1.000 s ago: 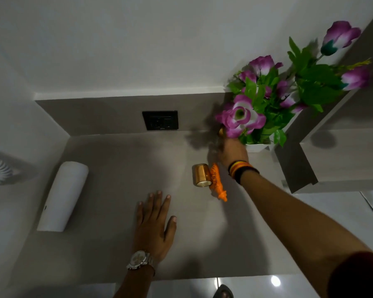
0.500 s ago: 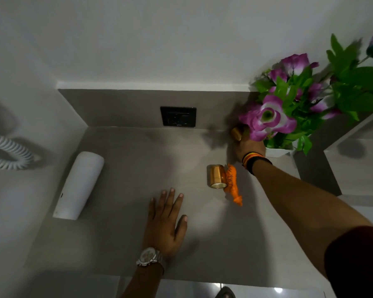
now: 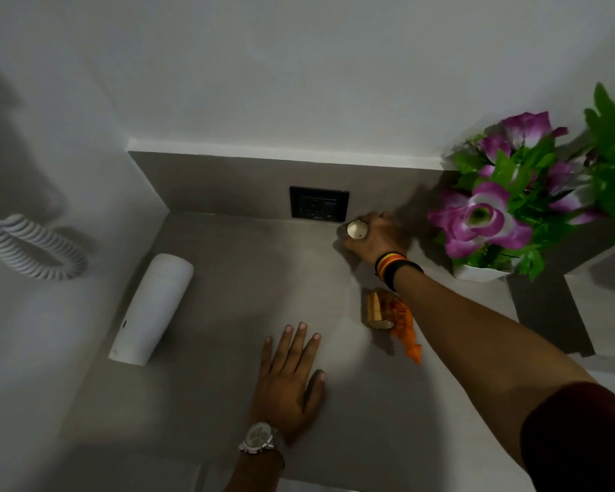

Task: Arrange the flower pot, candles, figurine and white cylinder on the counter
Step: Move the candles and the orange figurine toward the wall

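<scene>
My right hand point(image 3: 373, 239) is closed around a small candle point(image 3: 355, 229) whose cream top shows, at the back of the grey counter point(image 3: 228, 314) below the socket. A second gold candle point(image 3: 375, 310) lies on its side mid-counter, touching an orange figurine point(image 3: 407, 332). The flower pot point(image 3: 480, 271), white with purple flowers and green leaves, stands at the back right. At the left, the white cylinder point(image 3: 153, 307) leans against the side wall. My left hand point(image 3: 288, 381) lies flat on the counter, fingers spread, holding nothing.
A black wall socket point(image 3: 318, 204) sits in the backsplash. A coiled white cord point(image 3: 32, 250) hangs on the left wall. A raised ledge point(image 3: 597, 278) borders the counter on the right, beside the pot.
My right hand has drawn away from the flower pot to the left with the candle in it, now under the socket. The view has shifted; my left hand stays flat.
</scene>
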Demonstrator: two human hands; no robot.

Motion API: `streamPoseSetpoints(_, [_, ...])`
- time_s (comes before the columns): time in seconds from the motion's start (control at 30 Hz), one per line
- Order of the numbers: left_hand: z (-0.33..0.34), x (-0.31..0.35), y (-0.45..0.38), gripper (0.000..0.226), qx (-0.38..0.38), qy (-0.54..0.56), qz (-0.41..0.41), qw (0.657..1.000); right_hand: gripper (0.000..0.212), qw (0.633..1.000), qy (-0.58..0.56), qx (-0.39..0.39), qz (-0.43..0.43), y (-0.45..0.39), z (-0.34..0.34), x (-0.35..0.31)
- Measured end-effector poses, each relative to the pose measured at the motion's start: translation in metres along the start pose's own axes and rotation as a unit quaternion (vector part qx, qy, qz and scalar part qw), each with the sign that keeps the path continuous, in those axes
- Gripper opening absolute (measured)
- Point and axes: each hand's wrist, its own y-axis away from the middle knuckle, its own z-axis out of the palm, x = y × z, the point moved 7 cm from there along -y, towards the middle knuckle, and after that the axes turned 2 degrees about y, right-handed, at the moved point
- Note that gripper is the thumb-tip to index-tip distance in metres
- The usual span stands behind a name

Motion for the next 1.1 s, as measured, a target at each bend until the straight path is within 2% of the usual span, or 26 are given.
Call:
streamPoseSetpoints(0.13, [0.000, 0.000, 0.001, 0.063, -0.001, 0.000, -0.003, 1.000, 0.067, 0.999, -0.031, -0.006, 0.006, 0.002, -0.004, 0.001])
streamPoseSetpoints(0.27, [-0.003, 0.002, 0.002, 0.063, 0.001, 0.005, -0.006, 1.000, 0.069, 0.999, -0.036, 0.001, 0.035, 0.046, -0.027, 0.019])
streamPoseSetpoints(0.37, [-0.004, 0.004, 0.002, 0.065, -0.005, 0.010, -0.008, 1.000, 0.056, 0.997, -0.047, 0.044, 0.043, 0.114, -0.033, 0.050])
streamPoseSetpoints(0.43, [-0.004, 0.004, 0.003, 0.065, -0.009, 0.006, -0.007, 1.000, 0.048, 0.994, -0.047, 0.095, 0.012, 0.157, -0.034, 0.063])
streamPoseSetpoints(0.53, [-0.002, 0.003, 0.004, 0.064, -0.011, -0.003, -0.014, 1.000, 0.061, 0.991, -0.037, 0.129, -0.025, 0.184, -0.030, 0.077])
streamPoseSetpoints(0.6, [0.000, 0.002, 0.005, 0.064, -0.014, -0.001, -0.013, 1.000, 0.069, 0.991, -0.040, 0.124, 0.002, 0.196, -0.028, 0.093])
streamPoseSetpoints(0.7, [0.000, 0.002, 0.004, 0.064, -0.009, -0.001, -0.011, 1.000, 0.076, 0.997, -0.009, 0.078, 0.017, 0.213, -0.022, 0.109])
streamPoseSetpoints(0.8, [0.001, 0.001, 0.003, 0.064, -0.010, -0.002, -0.013, 1.000, 0.065, 0.999, 0.007, 0.050, -0.005, 0.215, -0.022, 0.119])
streamPoseSetpoints(0.93, [0.002, 0.001, 0.004, 0.064, -0.007, 0.001, -0.012, 1.000, 0.045, 0.994, 0.077, 0.066, -0.050, 0.206, -0.031, 0.116])
streamPoseSetpoints(1.1, [0.003, 0.000, 0.004, 0.065, -0.011, 0.003, -0.011, 1.000, 0.040, 0.989, 0.111, 0.041, -0.085, 0.179, -0.050, 0.112])
